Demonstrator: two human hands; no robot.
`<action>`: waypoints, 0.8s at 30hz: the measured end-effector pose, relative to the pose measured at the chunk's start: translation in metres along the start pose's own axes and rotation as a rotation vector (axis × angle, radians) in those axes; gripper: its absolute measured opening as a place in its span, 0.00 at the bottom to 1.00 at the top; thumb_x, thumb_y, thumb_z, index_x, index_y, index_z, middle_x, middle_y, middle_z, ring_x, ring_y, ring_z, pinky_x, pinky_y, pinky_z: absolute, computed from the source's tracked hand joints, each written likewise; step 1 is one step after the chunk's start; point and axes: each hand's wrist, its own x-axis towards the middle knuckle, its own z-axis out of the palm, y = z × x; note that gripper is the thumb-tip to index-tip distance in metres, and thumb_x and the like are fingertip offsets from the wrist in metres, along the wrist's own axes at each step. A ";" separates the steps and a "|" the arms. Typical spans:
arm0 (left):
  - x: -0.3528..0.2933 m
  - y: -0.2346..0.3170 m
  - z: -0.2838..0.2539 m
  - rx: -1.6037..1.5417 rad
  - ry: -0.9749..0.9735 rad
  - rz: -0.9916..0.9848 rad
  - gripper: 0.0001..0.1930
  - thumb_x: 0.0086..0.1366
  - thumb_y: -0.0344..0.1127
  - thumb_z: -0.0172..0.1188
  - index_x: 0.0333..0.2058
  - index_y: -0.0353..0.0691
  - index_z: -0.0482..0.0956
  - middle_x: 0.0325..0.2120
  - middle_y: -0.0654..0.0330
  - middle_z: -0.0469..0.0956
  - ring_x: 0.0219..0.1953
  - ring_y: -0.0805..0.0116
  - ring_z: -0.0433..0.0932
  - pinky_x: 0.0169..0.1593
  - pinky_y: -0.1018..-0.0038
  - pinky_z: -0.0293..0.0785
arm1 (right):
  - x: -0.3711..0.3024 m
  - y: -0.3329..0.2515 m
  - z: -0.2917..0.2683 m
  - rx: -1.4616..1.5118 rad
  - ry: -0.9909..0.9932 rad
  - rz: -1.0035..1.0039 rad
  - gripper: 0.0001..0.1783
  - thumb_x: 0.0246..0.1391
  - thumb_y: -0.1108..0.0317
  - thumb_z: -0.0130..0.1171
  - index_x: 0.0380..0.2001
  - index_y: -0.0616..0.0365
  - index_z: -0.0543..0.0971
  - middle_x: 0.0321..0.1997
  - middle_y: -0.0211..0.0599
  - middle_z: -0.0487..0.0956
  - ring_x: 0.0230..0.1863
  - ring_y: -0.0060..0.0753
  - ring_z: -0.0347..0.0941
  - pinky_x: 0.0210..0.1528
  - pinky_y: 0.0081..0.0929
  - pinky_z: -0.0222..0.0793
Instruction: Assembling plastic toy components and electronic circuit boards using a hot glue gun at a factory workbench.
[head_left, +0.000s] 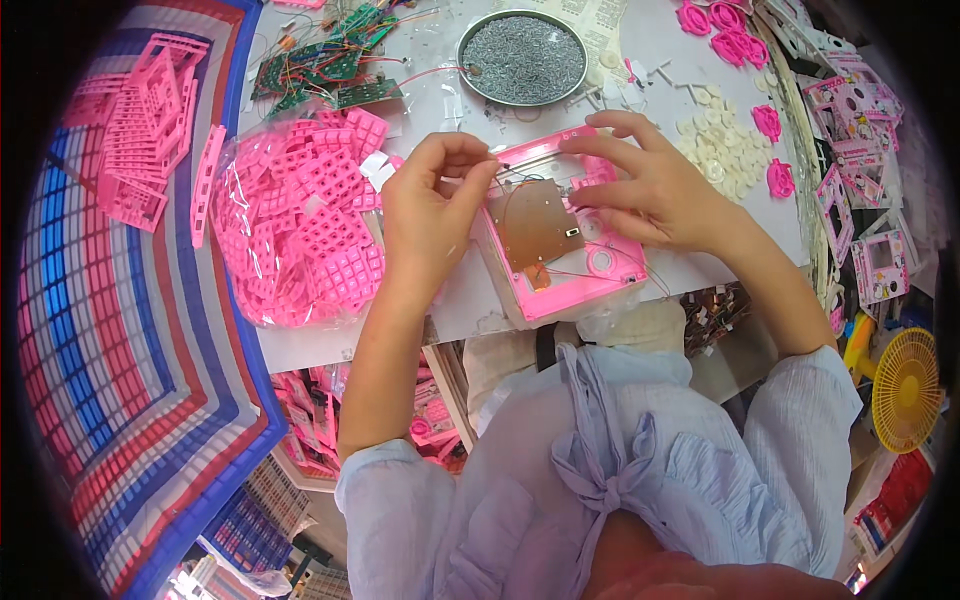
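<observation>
white table, printed sheet, right hand at casing

On my table, casing between my left hand and right hand, board inside it, bagged keypads to the left, dish behind, discs right of the dish.
</observation>
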 end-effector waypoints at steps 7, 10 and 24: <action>-0.017 -0.015 -0.005 -0.246 0.138 -0.157 0.05 0.68 0.27 0.61 0.41 0.35 0.78 0.29 0.65 0.82 0.29 0.82 0.77 0.26 0.87 0.64 | 0.008 0.001 -0.003 -0.110 -0.068 -0.020 0.12 0.47 0.66 0.64 0.37 0.48 0.86 0.64 0.38 0.72 0.68 0.60 0.58 0.64 0.50 0.63; -0.021 -0.021 -0.008 -0.380 0.142 -0.192 0.07 0.67 0.25 0.61 0.42 0.30 0.77 0.33 0.60 0.81 0.32 0.79 0.77 0.35 0.84 0.73 | 0.026 -0.003 -0.019 -0.173 -0.135 -0.093 0.10 0.48 0.64 0.65 0.36 0.50 0.86 0.60 0.38 0.75 0.66 0.58 0.61 0.63 0.49 0.63; -0.014 -0.031 0.004 -0.337 0.188 -0.072 0.09 0.68 0.26 0.61 0.45 0.30 0.79 0.37 0.60 0.81 0.37 0.79 0.78 0.41 0.84 0.73 | 0.077 0.012 0.026 0.426 0.147 0.415 0.11 0.53 0.62 0.63 0.32 0.58 0.83 0.32 0.38 0.80 0.39 0.41 0.73 0.45 0.38 0.68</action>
